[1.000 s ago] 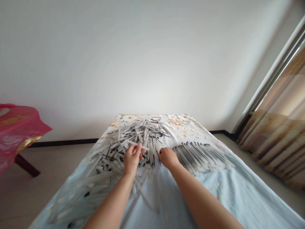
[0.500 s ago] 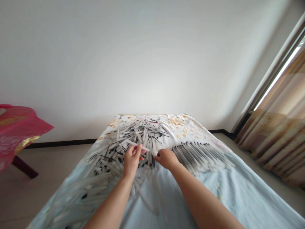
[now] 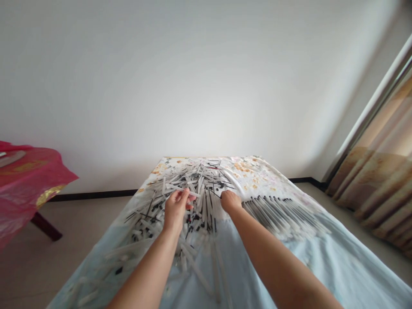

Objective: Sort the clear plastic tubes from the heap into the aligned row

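Note:
My left hand [image 3: 177,208] pinches a whitish plastic tube [image 3: 182,190] between thumb and fingers, above a heap of loose parts. The tube lies nearly level, its far end pointing left. My right hand [image 3: 231,201] is closed at the right side of the heap, its fingertips turned down and mostly hidden. A thin black rod [image 3: 216,194] runs up to those fingertips; whether they grip it is unclear. The heap [image 3: 193,176] mixes whitish tubes, thin black rods and small black pieces. Between my hands, several tubes and dark rods [image 3: 209,210] lie roughly side by side.
A neat row of whitish tubes with dark tips [image 3: 283,216] lies right of my right hand. Loose tubes [image 3: 93,274] spread over the near left of the cloth-covered table [image 3: 334,257]. A red plastic cover [image 3: 35,176] hangs over furniture at left; a curtain [image 3: 380,184] hangs at right.
My right hand has moved away from me and slightly right, to the end of a thin black rod. My left hand still holds the tube. The view has shifted slightly.

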A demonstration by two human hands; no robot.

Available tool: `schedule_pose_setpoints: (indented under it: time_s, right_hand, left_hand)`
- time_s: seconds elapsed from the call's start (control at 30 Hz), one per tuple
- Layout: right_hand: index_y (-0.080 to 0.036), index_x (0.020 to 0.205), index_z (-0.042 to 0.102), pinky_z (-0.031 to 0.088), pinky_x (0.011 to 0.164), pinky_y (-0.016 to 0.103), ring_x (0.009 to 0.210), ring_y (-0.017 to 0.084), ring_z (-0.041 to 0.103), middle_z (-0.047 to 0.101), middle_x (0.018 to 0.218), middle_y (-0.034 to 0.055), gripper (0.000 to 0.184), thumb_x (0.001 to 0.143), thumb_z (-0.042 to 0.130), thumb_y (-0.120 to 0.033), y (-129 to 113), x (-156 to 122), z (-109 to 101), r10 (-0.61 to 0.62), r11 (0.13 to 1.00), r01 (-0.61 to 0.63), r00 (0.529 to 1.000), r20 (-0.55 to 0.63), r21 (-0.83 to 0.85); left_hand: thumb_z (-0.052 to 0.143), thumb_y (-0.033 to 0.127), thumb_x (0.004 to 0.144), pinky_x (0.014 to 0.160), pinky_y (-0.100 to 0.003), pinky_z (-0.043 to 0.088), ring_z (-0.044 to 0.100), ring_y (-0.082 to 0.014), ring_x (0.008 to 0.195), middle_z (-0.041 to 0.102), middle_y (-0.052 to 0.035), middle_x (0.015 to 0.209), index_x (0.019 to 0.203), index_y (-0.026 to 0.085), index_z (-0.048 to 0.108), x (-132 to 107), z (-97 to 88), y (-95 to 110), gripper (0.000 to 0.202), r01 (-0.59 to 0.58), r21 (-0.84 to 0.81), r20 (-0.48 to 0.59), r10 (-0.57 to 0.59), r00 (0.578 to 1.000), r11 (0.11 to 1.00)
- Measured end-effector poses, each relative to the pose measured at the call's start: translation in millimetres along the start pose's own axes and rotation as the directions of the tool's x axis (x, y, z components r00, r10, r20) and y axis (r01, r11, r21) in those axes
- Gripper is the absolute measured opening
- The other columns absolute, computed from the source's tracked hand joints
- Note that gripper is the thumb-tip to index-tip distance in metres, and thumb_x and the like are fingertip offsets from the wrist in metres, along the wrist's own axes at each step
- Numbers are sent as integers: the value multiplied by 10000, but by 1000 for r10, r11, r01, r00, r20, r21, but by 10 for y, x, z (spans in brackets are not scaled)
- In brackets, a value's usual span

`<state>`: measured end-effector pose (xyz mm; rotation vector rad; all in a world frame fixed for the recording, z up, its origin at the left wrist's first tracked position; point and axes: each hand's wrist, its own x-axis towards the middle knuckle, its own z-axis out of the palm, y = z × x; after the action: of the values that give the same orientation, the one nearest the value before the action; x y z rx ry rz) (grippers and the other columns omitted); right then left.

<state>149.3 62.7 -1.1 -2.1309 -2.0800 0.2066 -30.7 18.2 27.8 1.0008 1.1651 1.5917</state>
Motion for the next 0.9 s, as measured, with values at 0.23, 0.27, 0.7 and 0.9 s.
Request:
schedule_pose_setpoints:
  time_s: [0.23, 0.27, 0.7, 0.9]
  right_hand:
    - [-174, 914, 582, 403, 667, 250, 781, 166, 582, 641, 840, 57, 216, 729, 472, -176, 176, -275, -173, -80, 966, 96, 994, -74, 239]
    - [-172, 935, 562, 408, 641, 240, 736, 153, 582, 642, 801, 43, 225, 730, 470, -191, 188, -326, -182, -104, 915, 132, 990, -92, 382]
    - [-166, 983, 628, 425, 651, 253, 713, 149, 562, 650, 827, 37, 309, 765, 471, -319, 354, -546, -177, -249, 617, 251, 961, -117, 746]
    - [-185, 974, 647, 415, 735, 259, 799, 164, 568, 639, 895, 59, 282, 778, 456, -251, 362, -601, -319, -327, 734, 356, 932, -159, 578]
  left_hand:
    - [662, 348, 620, 437, -164, 434, 648, -189, 741, 650, -33, 731, 794, 155, 515, -30, 111, -237, 299, 156, -220, 74, -143, 987, 963]
    - [665, 332, 623, 443, -163, 438, 648, -183, 741, 654, -28, 736, 805, 161, 515, -52, 129, -280, 292, 181, -241, 92, -163, 982, 953]
    - [661, 165, 642, 458, -139, 468, 652, -166, 751, 674, -26, 729, 760, 150, 546, -94, 171, -320, 165, 306, -427, 129, -277, 952, 851]
    - [619, 105, 673, 451, -137, 472, 655, -165, 713, 673, -47, 697, 737, 126, 552, -80, 162, -328, 95, 291, -484, 85, -286, 954, 825]
